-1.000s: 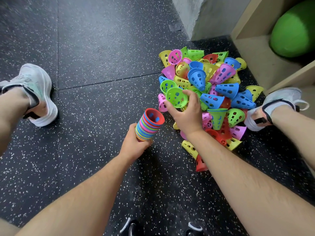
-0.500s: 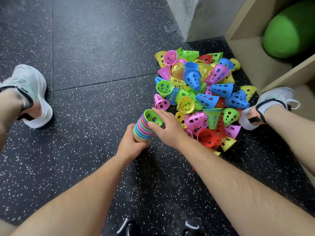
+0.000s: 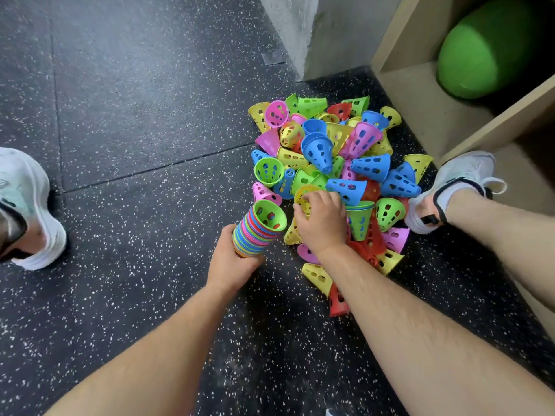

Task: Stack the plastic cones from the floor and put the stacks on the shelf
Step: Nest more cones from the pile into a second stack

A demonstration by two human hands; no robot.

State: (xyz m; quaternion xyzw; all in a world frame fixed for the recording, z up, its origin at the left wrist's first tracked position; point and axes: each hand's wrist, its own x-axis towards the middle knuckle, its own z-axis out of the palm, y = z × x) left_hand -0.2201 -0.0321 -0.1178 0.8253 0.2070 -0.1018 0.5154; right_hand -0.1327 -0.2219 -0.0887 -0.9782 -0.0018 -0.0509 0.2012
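The left hand (image 3: 231,262) was wrapped tight around the bottom of a stack of cones (image 3: 253,235). The stack had many colors and leaned toward the big pile of cones (image 3: 318,151), with its open end up. A green cone (image 3: 269,215) sat on top of it. The right hand (image 3: 322,222) was just beside the stack, on the near edge of the pile. Its fingers were bent over the rim of a yellow cone (image 3: 301,196) and held it. The pile lay on the dark, spotty floor (image 3: 135,115), with pink, blue, red, green and yellow cones all mixed up. A wooden shelf (image 3: 420,109) stood just behind the pile, and a big green ball (image 3: 492,46) sat inside it. A white shoe (image 3: 462,175) was at the right of the pile, and another white shoe (image 3: 27,205) was far off on the left.
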